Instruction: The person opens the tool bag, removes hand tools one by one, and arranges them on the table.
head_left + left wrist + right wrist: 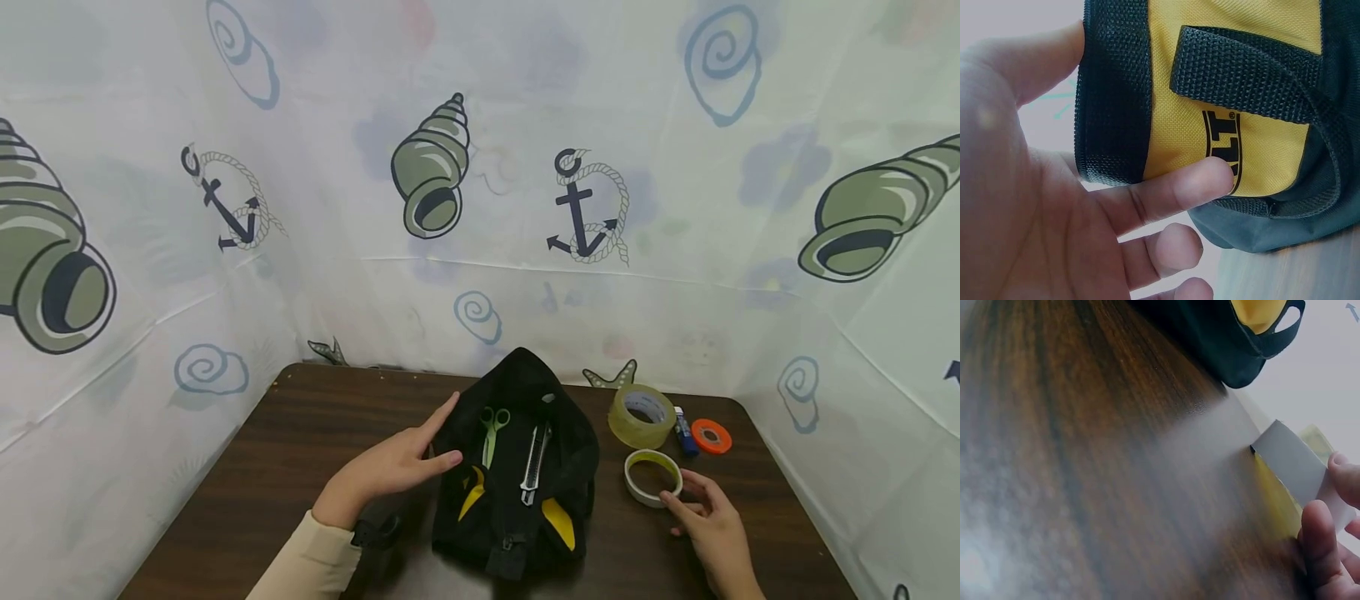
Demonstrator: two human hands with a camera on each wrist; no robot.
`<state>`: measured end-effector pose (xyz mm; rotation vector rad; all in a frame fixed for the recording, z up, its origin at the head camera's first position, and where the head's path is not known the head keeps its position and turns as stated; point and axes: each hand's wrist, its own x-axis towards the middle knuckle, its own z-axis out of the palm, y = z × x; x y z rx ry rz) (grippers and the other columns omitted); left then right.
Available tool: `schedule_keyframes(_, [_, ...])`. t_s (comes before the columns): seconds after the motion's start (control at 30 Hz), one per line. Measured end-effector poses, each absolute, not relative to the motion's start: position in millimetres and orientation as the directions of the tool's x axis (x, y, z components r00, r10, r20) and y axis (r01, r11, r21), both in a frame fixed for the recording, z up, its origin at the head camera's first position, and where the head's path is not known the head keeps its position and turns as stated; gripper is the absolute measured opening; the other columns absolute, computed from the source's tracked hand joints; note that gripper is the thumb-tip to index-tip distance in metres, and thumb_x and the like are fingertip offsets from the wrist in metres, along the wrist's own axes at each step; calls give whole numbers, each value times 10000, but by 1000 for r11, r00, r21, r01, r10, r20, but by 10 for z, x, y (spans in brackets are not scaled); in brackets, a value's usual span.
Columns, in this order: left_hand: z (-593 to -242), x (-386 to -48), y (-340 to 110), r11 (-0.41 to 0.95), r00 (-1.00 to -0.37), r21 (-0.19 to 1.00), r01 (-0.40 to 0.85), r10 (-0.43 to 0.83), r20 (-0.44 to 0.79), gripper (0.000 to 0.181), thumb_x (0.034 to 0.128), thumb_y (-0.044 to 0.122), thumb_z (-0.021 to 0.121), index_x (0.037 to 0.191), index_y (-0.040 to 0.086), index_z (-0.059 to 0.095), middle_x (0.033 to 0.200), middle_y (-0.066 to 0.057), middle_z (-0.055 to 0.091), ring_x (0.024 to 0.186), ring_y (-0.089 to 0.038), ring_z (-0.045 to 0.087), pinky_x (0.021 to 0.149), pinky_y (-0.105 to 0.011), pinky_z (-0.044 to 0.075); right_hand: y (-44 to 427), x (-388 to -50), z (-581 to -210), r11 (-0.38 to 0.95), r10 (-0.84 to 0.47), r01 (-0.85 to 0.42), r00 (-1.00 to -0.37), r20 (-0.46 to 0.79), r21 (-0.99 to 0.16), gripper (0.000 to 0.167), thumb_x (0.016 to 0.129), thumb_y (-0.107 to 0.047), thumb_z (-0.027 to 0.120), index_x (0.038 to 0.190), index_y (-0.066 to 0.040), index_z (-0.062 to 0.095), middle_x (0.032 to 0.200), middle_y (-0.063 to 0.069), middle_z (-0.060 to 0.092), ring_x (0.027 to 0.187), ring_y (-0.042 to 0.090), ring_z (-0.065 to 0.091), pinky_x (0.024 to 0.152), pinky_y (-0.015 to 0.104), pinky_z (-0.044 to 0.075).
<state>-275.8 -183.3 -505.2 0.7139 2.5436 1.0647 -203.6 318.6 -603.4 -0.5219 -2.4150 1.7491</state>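
A black tool bag (513, 500) with yellow panels stands unzipped on the table, its mouth facing up. Inside lie scissors (492, 433) with green handles and a utility knife (534, 462). My left hand (397, 458) touches the bag's left side with fairly straight fingers; in the left wrist view one finger (1179, 187) lies against the yellow panel below a webbing loop (1241, 75). To the right of the bag, my right hand (708, 517) pinches the edge of a narrow roll of tape (636, 490), white outside and yellow inside, between thumb and fingers.
Behind the pinched roll are a wide roll of clear packing tape (630, 425), a blue glue stick (685, 435) and an orange ring-shaped roll (711, 437). The dark wooden table (330, 408) backs onto a printed curtain (337, 208).
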Motion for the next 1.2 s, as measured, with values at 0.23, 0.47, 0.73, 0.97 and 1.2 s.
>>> schedule_keyframes(0.23, [-5067, -2767, -1834, 598, -830, 726, 341, 553, -66, 923, 1076, 637, 581, 1754, 449, -17, 1813, -48, 236, 1589, -368, 449, 1270, -660, 375, 3198, -2027, -6008, 253, 296, 225, -944, -146, -941, 801, 998, -284, 836, 1649, -66, 423, 1627, 229, 460, 945, -60, 696, 758, 304, 660])
schedule_keyframes(0.47, [-5064, -2765, -1828, 599, -832, 725, 340, 551, -65, 917, 1076, 636, 581, 1752, 458, -12, 1815, -32, 232, 1588, -369, 453, 1267, -663, 378, 3201, -2027, -6013, 284, 290, 211, -949, -126, -935, 769, 997, -226, 836, 1639, -72, 442, 1625, 231, 470, 954, -59, 678, 744, 304, 656])
schedule_keyframes(0.73, [-5039, -2753, -1828, 597, -833, 729, 336, 549, -66, 917, 1072, 641, 587, 1742, 483, -19, 1817, -24, 224, 1597, -360, 439, 1276, -655, 369, 3189, -2023, -6025, 269, 303, 178, -949, -92, -947, 726, 1014, -189, 811, 1626, -57, 444, 1595, 249, 481, 946, -67, 674, 728, 314, 662])
schedule_keyframes(0.97, [-5053, -2758, -1838, 601, -834, 725, 335, 548, -69, 917, 1079, 636, 578, 1747, 468, -27, 1815, -37, 231, 1595, -369, 441, 1273, -659, 371, 3114, -2024, -6022, 238, 372, 156, -927, -58, -959, 645, 1035, -181, 782, 1592, -58, 482, 1499, 181, 523, 911, -31, 669, 677, 307, 650])
schedule_keyframes(1.2, [-5065, -2752, -1833, 595, -835, 737, 320, 545, -77, 926, 1074, 642, 585, 1749, 463, -23, 1817, -36, 222, 1605, -362, 423, 1284, -654, 355, 2945, -1986, -5865, 254, 452, 68, -890, 56, -965, 473, 1082, -237, 717, 1512, -102, 572, 1104, -177, 664, 908, 20, 686, 739, 208, 603])
